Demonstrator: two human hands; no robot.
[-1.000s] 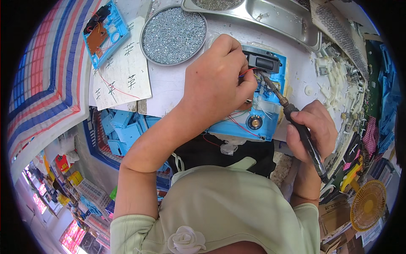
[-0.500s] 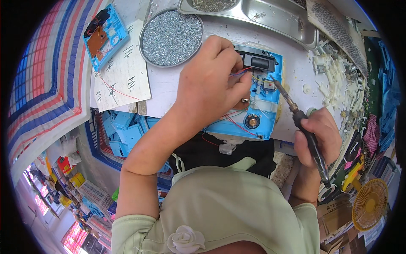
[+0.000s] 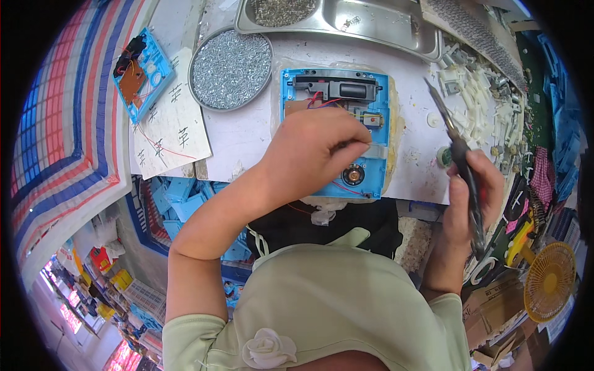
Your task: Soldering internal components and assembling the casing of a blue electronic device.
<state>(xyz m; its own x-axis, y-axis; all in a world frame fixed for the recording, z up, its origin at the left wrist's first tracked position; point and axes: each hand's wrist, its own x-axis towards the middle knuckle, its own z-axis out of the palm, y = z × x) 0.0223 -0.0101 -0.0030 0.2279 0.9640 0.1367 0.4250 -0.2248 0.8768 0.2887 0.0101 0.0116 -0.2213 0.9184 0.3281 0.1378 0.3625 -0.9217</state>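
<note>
A blue plastic casing lies on the table in front of me, with wires, a black motor-like unit, a small switch and a round speaker-like part inside. Over its middle is my left hand, thumb and fingers closed in a pinch; what they hold, if anything, is too small to make out. The hand hides part of the brown circuit board. To the right, my right hand grips a soldering iron by its black handle, its tip pointing up and away from the casing.
A round tray of small metal screws and a steel compartment tray stand at the back. White plastic parts are heaped to the right. Another blue casing rests on a marked paper sheet at the left.
My left hand has moved down from beside the black unit to the casing's middle, uncovering its upper part. The soldering iron has drawn away to the right, its tip now off the casing.
</note>
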